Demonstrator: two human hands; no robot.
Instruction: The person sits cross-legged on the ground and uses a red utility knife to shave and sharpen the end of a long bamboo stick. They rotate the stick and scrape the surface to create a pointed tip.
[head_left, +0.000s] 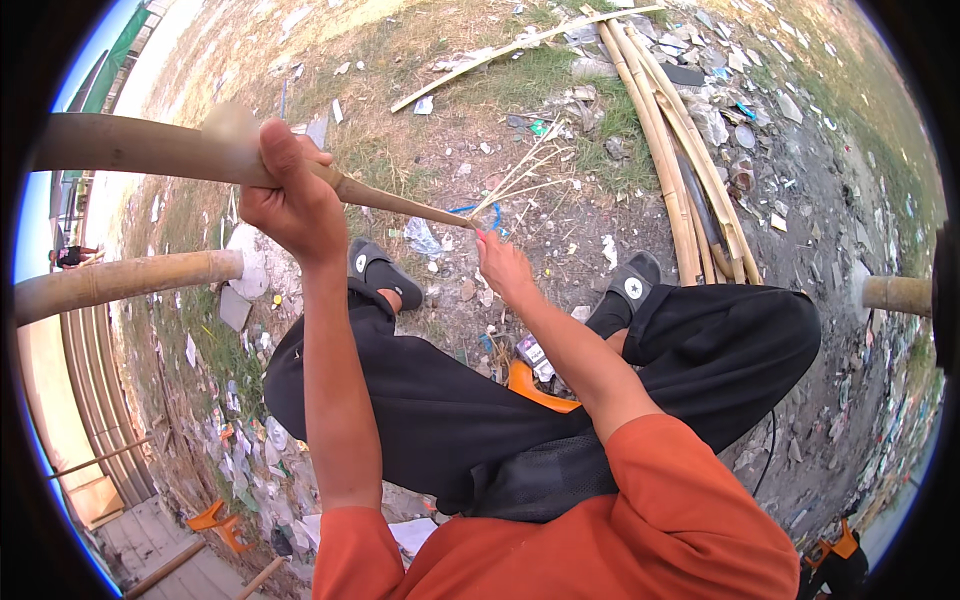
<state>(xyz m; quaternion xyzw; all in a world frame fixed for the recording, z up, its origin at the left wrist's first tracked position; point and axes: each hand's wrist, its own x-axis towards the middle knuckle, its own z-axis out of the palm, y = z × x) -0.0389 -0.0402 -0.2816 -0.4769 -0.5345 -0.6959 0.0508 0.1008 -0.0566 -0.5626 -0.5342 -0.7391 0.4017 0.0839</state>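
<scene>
A long bamboo pole [400, 203] stretches from the upper left down toward the middle, looking thick at its near end and thin at its far end. My left hand [292, 195] is wrapped round it, thumb lying along the top. At the thin end, my right hand [506, 270] is closed with its fingertips on the bamboo; whether a small tool is also in those fingers is hidden. Just past this end lie several thin bamboo strips [517, 182] and a blue loop [495, 213] on the ground.
Several split bamboo lengths [655, 150] lie at the far right, with a long strip [500, 48] beyond. An orange plastic piece [532, 388] lies between my legs. Bamboo posts stick in at the left [130, 283] and right [895, 295]. Litter covers the dirt.
</scene>
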